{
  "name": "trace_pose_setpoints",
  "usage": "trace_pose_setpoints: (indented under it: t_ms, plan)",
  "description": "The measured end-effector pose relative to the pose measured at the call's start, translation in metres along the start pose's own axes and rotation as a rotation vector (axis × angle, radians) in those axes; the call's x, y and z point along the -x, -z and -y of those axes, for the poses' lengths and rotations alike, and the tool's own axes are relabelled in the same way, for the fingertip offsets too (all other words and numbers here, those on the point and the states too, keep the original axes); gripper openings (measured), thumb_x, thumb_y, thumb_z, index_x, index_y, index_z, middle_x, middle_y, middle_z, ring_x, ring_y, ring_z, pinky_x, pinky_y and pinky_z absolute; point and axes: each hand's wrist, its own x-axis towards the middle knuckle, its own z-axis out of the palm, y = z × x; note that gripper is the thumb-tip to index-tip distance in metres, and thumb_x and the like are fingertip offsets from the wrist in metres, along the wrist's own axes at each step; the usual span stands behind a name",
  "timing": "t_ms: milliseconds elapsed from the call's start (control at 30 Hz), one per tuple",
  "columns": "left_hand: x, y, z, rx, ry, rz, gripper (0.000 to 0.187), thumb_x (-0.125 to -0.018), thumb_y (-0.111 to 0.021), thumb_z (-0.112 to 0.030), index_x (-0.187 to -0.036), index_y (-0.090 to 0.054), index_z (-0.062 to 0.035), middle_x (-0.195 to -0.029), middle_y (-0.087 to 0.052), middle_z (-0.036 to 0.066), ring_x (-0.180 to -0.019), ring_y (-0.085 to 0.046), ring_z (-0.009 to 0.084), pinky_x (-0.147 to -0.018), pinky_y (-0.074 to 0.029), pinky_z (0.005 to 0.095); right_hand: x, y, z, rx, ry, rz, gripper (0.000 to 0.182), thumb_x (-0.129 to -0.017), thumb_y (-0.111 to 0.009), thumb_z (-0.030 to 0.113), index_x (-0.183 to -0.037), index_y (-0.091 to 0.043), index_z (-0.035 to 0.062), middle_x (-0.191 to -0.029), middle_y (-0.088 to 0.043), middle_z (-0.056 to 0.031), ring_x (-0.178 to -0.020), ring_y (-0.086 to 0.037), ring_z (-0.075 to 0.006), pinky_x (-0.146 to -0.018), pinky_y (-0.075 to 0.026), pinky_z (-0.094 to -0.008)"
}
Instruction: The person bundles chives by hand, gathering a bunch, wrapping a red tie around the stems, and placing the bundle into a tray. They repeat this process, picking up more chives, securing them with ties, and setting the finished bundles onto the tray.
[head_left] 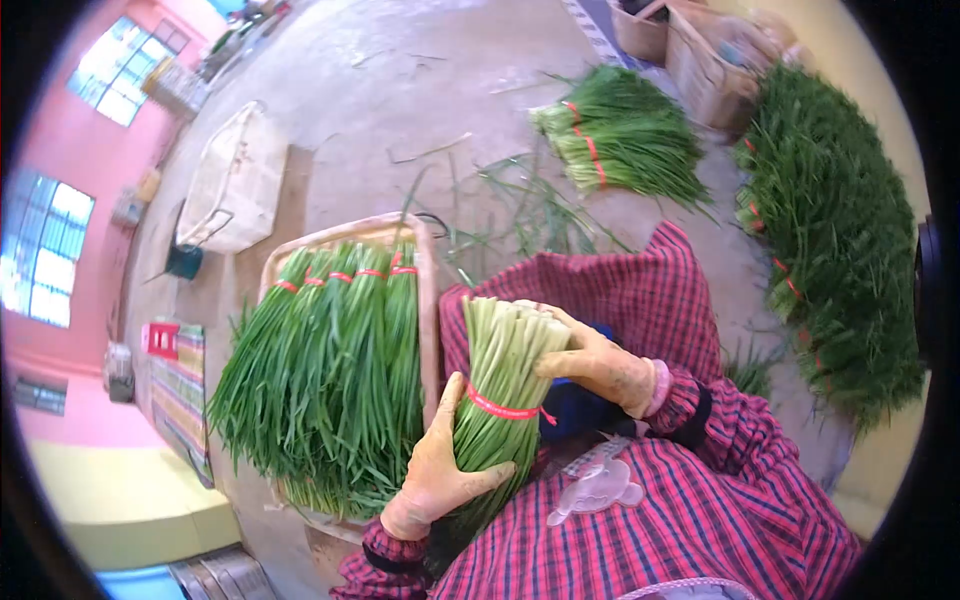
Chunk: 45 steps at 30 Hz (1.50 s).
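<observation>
A bundle of garlic chives, tied with a red band, stands tilted in my lap with its pale cut ends up. My left hand, in a yellowish glove, grips it below the band, thumb and fingers spread round its sides. Near the cut ends, my right hand in a matching glove holds the bundle's right side, some fingers hidden behind it. Just to the left, a crate is packed with several banded chive bundles, leaves hanging toward me.
Banded chives lie on the floor ahead, with loose leaves nearer me. A long row of bundles lines the right side. A white crate stands at left, and a tan basket at the back right.
</observation>
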Motion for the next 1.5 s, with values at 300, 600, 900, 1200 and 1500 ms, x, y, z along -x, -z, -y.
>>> trace_pose_setpoints:
  t_ms: [300, 600, 900, 1200, 1500]
  plan:
    - [-0.021, 0.032, -0.02, 0.519, -0.085, -0.085, 0.11, -0.07, -0.086, -0.013, -0.152, -0.016, 0.0066, -0.147, -0.039, 0.017, -0.134, -0.04, 0.0217, -0.113, -0.032, 0.0349, -0.011, -0.063, 0.007, 0.103, -0.143, 0.194, 0.081, -0.086, -0.074, 0.009, -0.152, -0.026, 0.0078, -0.144, -0.047, -0.007, -0.132, -0.043, -0.0184, -0.112, -0.034, -0.0362]
    - [0.024, 0.023, 0.0, -0.114, -0.107, -0.233, 0.14, -0.059, -0.094, -0.033, -0.153, 0.003, 0.0051, -0.15, -0.032, 0.028, -0.14, -0.035, 0.0378, -0.115, -0.03, 0.0399, -0.036, -0.054, -0.017, -0.11, -0.025, 0.05, 0.068, -0.084, -0.068, 0.012, -0.145, -0.038, 0.0037, -0.133, -0.056, -0.0091, -0.12, -0.054, -0.0209, -0.104, -0.042, -0.0367]
    - [0.056, 0.041, 0.005, 0.564, -0.018, -0.468, 0.086, -0.07, -0.085, -0.009, -0.143, -0.04, 0.0009, -0.125, -0.062, 0.009, -0.114, -0.058, 0.0137, -0.1, -0.045, 0.0316, -0.066, -0.117, 0.02, 0.011, -0.034, 0.23, 0.099, -0.077, -0.081, 0.03, -0.154, -0.023, 0.0056, -0.144, -0.045, -0.0083, -0.131, -0.043, -0.0211, -0.111, -0.033, -0.0371]
    - [-0.003, 0.081, -0.025, 0.331, -0.439, -0.903, 0.093, -0.069, -0.084, -0.021, -0.146, -0.035, 0.0, -0.131, -0.057, 0.019, -0.123, -0.055, 0.0308, -0.105, -0.042, 0.0403, -0.102, -0.173, 0.076, 0.517, 0.26, 0.028, 0.055, -0.074, -0.081, 0.012, -0.125, -0.061, 0.0043, -0.112, -0.069, -0.0062, -0.097, -0.065, -0.0185, -0.088, -0.053, -0.0349]
    - [0.12, 0.083, 0.064, 0.226, -0.168, -1.531, 0.054, -0.084, -0.06, -0.001, -0.138, -0.05, 0.0004, -0.135, -0.055, 0.011, -0.114, -0.057, 0.0208, -0.091, -0.048, 0.0323, -0.165, -0.148, 0.141, 1.234, 0.874, 0.183, 0.076, -0.074, -0.08, -0.002, -0.142, -0.046, 0.0027, -0.13, -0.061, -0.0093, -0.117, -0.059, -0.0184, -0.101, -0.048, -0.0339]
